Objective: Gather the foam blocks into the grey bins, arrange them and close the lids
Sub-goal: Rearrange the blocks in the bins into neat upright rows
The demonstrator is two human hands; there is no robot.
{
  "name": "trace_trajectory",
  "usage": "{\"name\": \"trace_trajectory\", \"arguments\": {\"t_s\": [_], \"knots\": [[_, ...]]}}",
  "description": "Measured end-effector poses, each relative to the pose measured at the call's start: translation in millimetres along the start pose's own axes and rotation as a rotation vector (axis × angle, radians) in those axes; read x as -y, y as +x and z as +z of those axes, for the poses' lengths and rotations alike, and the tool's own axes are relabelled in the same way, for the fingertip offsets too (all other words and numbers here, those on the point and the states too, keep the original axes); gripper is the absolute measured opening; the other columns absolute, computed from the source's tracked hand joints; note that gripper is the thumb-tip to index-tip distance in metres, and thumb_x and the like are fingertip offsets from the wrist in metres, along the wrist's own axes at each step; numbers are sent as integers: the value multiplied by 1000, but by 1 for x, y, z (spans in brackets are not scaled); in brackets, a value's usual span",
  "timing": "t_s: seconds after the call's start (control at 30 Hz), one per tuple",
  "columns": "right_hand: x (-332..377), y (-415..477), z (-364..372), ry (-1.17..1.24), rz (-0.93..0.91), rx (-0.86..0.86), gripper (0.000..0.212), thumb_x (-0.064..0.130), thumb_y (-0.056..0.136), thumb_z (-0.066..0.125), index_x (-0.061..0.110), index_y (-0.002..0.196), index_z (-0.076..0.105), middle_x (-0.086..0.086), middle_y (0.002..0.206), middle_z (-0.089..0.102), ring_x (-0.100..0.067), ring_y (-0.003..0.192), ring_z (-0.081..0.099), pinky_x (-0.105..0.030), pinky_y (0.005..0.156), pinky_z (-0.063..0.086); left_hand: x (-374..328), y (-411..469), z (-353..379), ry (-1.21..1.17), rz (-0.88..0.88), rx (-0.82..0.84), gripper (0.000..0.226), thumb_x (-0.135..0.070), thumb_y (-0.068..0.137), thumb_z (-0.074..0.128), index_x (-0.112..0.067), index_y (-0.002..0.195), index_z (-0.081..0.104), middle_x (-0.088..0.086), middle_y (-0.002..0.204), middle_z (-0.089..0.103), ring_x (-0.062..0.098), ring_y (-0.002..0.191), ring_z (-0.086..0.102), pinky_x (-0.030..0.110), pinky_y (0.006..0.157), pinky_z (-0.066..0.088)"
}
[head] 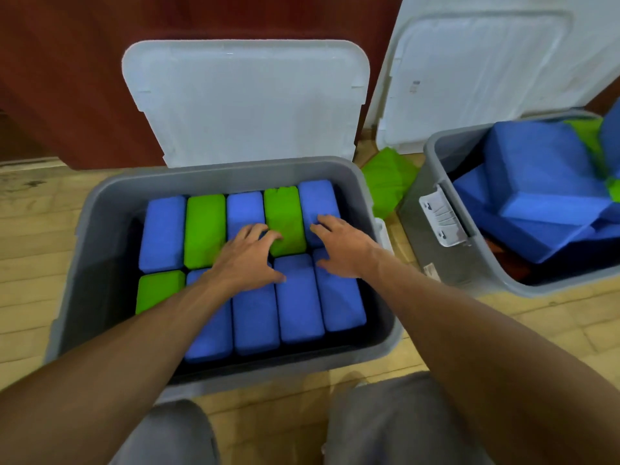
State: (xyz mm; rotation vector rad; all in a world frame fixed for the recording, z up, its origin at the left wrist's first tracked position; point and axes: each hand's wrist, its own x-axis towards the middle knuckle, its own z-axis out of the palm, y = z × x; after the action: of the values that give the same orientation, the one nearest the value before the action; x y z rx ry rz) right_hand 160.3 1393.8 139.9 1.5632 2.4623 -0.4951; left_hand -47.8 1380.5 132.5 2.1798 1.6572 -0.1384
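Left hand [246, 255]: arm stretched forward into the near grey bin [97, 250], palm down, fingers spread and lightly bent. The fingertips rest on the middle blue block [245, 209] and the green block [283, 213] next to it in the back row, and the thumb lies on a front-row block. It holds nothing. Right hand [339, 245]: arm stretched in from the right, palm down, fingers splayed flat on the end blue block [317, 199] of the back row, thumb lying toward the front row. It also holds nothing. The foam blocks in this bin lie flat and packed side by side in two rows. The back row runs blue, green, blue, green, blue; the front row has one green at the left, then four blue. The white lid [245, 102] stands upright behind the bin. The second grey bin [414, 209] stands to the right on the wooden floor [33, 229], holding a loose heap of blue blocks [536, 169] at mixed angles, some rising above its rim. Its lid [476, 78] leans upright behind it. One stray green block [385, 179] lies on the floor between the two bins.
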Motion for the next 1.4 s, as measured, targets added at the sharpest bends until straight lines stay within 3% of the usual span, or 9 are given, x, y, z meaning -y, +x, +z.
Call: {"name": "trace_trajectory", "arguments": {"t_s": [0.13, 0.27, 0.4, 0.8, 1.03, 1.13, 1.23, 1.3, 1.4], "knots": [[7, -22, -19, 186, 73, 38, 35, 15, 89, 51, 8, 124, 55, -12, 129, 48, -32, 121, 48, -40, 98, 44, -21, -3, -24, 2, -118, 207, 63, -33, 81, 65, -19, 139, 44, 6, 143, 34, 28, 130, 39, 41, 101, 41], [-1, -69, -76, 301, 152, 156, 23, 17, 89, 48, 9, 105, 62, -13, 115, 62, -33, 108, 59, -36, 83, 48, -65, -24, -87, -195, -216, 336, 34, -24, 89, 59, -13, 122, 62, 13, 127, 58, 29, 111, 58, 28, 86, 45], [-16, -130, -163, 356, 178, 300, 22, 18, 91, 46, 9, 102, 63, -11, 107, 65, -31, 102, 61, -34, 78, 49, -119, -50, -189, -242, -222, 445, 31, -19, 92, 57, -13, 122, 62, 9, 126, 61, 25, 114, 57, 27, 91, 45], [-14, -271, -426, 353, 301, 285, 29, 16, 94, 41, 8, 111, 63, -12, 113, 65, -29, 109, 59, -34, 85, 47, -248, -135, -439, -379, -173, 428, 27, -24, 95, 51, -21, 119, 62, 1, 124, 61, 20, 115, 55, 29, 94, 44], [-17, -307, -499, 312, 320, 175, 28, 22, 93, 49, 33, 68, 45, -1, 94, 61, -20, 88, 57, -32, 85, 49, -287, -173, -496, -484, -103, 293, 23, -25, 96, 51, -19, 114, 65, 4, 114, 66, 24, 104, 62, 36, 86, 49], [-32, -322, -516, 334, 330, 140, 30, 21, 93, 49, 31, 65, 43, 1, 85, 57, -18, 80, 52, -31, 80, 49, -306, -179, -511, -518, -75, 215, 23, -20, 95, 54, -15, 114, 67, 2, 119, 65, 16, 103, 59, 26, 86, 44], [-65, -332, -522, 301, 326, 124, 32, 10, 92, 44, 19, 62, 40, -2, 66, 47, -26, 71, 46, -25, 55, 34, -332, -170, -518, -508, -103, 180, 24, -19, 95, 54, -16, 115, 67, -1, 120, 63, 11, 107, 55, 19, 85, 37], [-99, -336, -523, 280, 311, 153, 24, 9, 91, 46, 12, 67, 51, -7, 68, 51, -30, 71, 47, -27, 57, 34, -356, -156, -516, -491, -134, 185, 24, -21, 96, 53, -18, 116, 66, -2, 122, 63, 13, 112, 56, 21, 88, 38], [-160, -339, -523, 244, 246, 146, 41, 9, 74, 68, 24, 53, 36, 7, 56, 34, -13, 53, 40, -22, 47, 33, -400, -122, -505, -458, -198, 194, 25, -21, 96, 52, -18, 117, 65, 0, 124, 64, 15, 113, 57, 23, 89, 41]]}}
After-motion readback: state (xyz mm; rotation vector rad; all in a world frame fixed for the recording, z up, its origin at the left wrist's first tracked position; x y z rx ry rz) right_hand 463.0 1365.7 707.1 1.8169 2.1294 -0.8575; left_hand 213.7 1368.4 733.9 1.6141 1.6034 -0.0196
